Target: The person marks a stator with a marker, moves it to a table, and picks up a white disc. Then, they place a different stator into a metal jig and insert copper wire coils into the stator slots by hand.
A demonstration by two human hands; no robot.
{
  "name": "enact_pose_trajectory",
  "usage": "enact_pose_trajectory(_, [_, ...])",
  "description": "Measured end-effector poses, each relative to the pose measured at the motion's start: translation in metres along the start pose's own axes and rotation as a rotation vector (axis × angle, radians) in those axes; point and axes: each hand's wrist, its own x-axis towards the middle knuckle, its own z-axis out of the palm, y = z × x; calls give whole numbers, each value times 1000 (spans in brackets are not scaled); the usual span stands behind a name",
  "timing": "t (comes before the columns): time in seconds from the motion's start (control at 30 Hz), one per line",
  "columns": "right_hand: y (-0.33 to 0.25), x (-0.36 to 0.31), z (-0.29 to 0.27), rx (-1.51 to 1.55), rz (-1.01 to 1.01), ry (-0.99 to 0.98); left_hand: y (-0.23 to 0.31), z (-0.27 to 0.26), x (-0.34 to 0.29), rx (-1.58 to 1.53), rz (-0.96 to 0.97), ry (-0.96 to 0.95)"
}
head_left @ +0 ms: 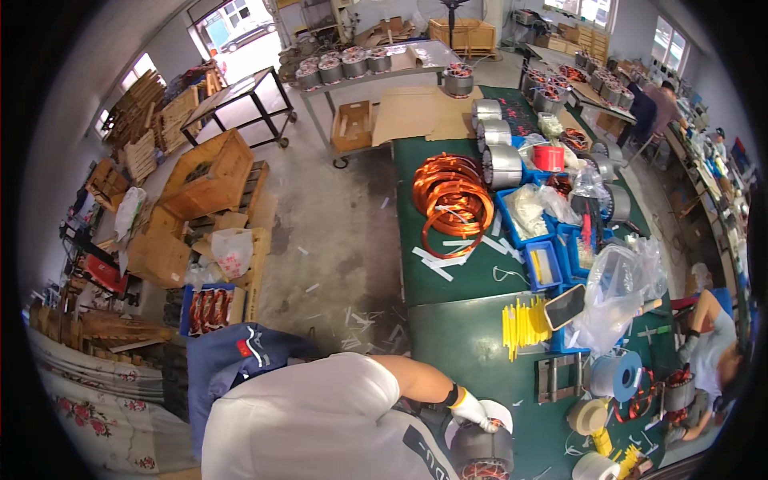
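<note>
My left hand (pixel 474 411), in a white glove with a dark band at the wrist, lies at the upper edge of a grey motor stator (pixel 485 450). Its fingers bend over the stator's rim. Copper windings (pixel 485 470) show at the stator's lower end, by the picture's bottom edge. A white round piece (pixel 500 412) sits just behind the stator, partly covered by the glove. My right hand is out of sight. The stator rests on the green table (pixel 448 336).
Orange copper wire coils (pixel 452 196), yellow tubes (pixel 524 326), a phone (pixel 565 307), blue bins (pixel 544 264) and a blue spool (pixel 616 374) occupy the table. Across it, a co-worker (pixel 712 360) handles another stator (pixel 678 392). Wooden crates (pixel 204 176) stand on the left.
</note>
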Motion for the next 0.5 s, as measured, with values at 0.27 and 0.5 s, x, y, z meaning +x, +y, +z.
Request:
enact_pose_trajectory(0.27, [36, -5, -17, -70, -80, 104, -68, -38, 46, 705, 472, 107])
enact_pose_trajectory(0.5, [77, -17, -22, -115, -145, 164, -67, -46, 38, 517, 479, 109])
